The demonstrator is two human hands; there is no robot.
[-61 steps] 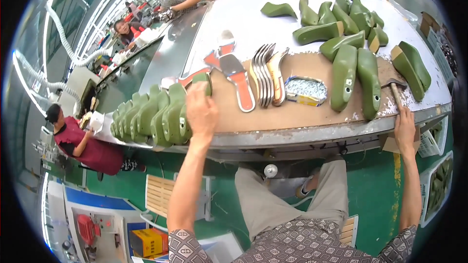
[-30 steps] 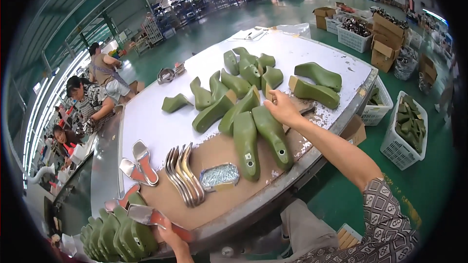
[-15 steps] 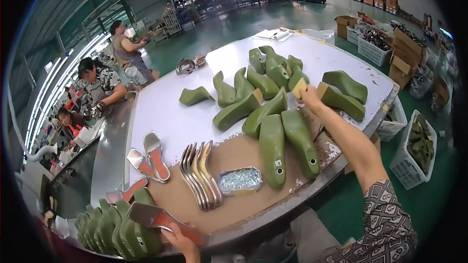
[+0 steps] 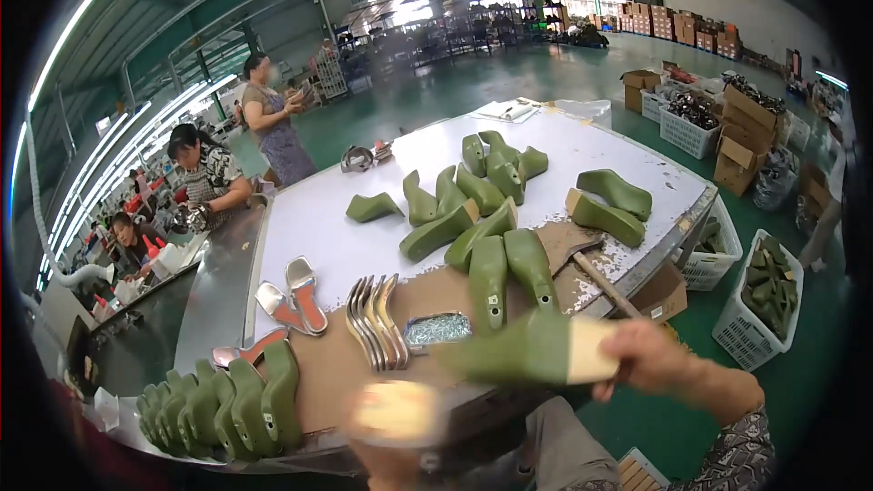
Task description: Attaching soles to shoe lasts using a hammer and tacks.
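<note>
Plainly, a Green Shoe Last Gripped by Its Tan End

The shoe last [image 4: 509, 353] stretches leftward from the right hand [image 4: 649, 356], which is closed around its tan end [image 4: 587, 351]. To the left of that grip and nearer the wearer, the left hand [image 4: 389, 462] is at a pale, rounded piece [image 4: 397, 409]; both are so smeared that one cannot tell how far this hand is closed or what the piece is.

Just beyond the gripped last, two green lasts [image 4: 489, 277] lie side by side on the worktable [image 4: 336, 245]. Beyond the right hand, a hammer [image 4: 602, 280] rests with its handle toward the wearer. Beyond the left hand come a tray of small metal bits [image 4: 436, 329] and a stack of curved shiny strips [image 4: 375, 323]; to its left stands a row of lasts [image 4: 245, 405]. Right of the right hand, a white basket [image 4: 746, 338] on the floor holds more. Farthest out, beyond the left hand, a co-worker [image 4: 205, 173] bends over work.
</note>
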